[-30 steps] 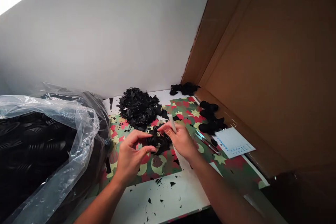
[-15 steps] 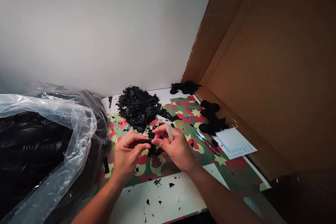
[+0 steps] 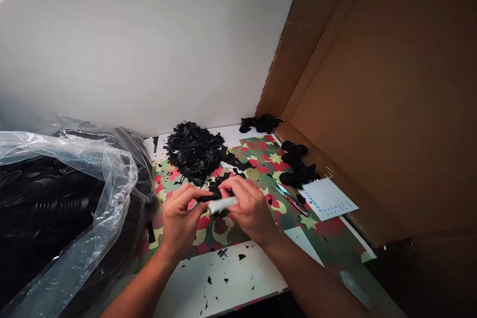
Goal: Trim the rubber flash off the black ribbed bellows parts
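My left hand [image 3: 179,217] is closed, pinching a small black rubbery part [image 3: 204,198] between thumb and fingers. In my right hand [image 3: 249,208] is a short white stick-like tool [image 3: 222,204], blurred by motion and pointing left toward that part. Its working end cannot be made out. The two hands are close together over a camouflage-patterned sheet [image 3: 268,174]. Just behind them rises a heap of black scraps [image 3: 194,154]. To the right of my right hand lies a pair of red-handled snips [image 3: 292,199].
At left a clear plastic bag [image 3: 119,169] bulges with ribbed black parts [image 3: 61,204]. Black pieces [image 3: 298,166] lie along the cardboard wall [image 3: 365,84] at right, beside a white card with blue marks [image 3: 328,198]. Black trimmings dot the white surface [image 3: 194,283] in front.
My right hand has turned, swinging the white tool from nearly upright down to lie leftward across the black part. My left hand has stayed nearly in place. The view has shifted slightly.
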A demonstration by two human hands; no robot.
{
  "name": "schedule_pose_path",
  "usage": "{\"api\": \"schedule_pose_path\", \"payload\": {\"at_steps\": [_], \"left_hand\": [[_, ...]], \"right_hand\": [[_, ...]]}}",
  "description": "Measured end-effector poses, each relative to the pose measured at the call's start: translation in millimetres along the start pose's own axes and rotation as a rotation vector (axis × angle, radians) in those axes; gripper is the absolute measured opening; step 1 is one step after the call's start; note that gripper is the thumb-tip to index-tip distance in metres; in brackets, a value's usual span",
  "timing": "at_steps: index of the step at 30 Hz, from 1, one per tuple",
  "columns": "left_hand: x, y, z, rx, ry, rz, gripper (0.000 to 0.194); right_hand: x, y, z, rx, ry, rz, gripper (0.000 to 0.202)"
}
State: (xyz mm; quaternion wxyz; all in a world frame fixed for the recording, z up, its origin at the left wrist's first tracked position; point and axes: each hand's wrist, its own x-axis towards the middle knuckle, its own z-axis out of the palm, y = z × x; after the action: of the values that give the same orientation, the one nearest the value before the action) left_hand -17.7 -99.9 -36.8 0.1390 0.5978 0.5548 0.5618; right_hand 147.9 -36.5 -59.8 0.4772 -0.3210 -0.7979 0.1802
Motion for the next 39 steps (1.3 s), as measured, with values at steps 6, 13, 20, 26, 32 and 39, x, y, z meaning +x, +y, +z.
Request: {"api": "schedule_pose_path", "payload": {"at_steps": [6,13,20,26,32,39], "left_hand": [[2,-3,-0.2,-0.196,0.058,-0.194,0.006],[5,-8,2.7,-0.306,0.056,-0.320,0.019],[4,-9,6.0,-0.302,0.000,-0.239,0.022],[3,-13,8.3,-0.405,-0.030,-0.329,0.022],[-1,-21,9.9,-0.551,-0.025,-0.482,0.031],[1,-17,8.8,-0.520,-0.040,-0.381,0.022]], "right_hand": [[8,16,-4,0.310,-0.069,0.484,0.030],[11,-9,0,0.783,-0.190,0.694,0.030],[10,-13,-1,0.735,-0.181,0.649,0.022],[10,-13,-1,0.760,-0.136,0.683,0.023],[8,-13,0,0.889,-0.146,0.756,0.029],[8,-10,3,0.830,-0.139,0.746,0.037]]}}
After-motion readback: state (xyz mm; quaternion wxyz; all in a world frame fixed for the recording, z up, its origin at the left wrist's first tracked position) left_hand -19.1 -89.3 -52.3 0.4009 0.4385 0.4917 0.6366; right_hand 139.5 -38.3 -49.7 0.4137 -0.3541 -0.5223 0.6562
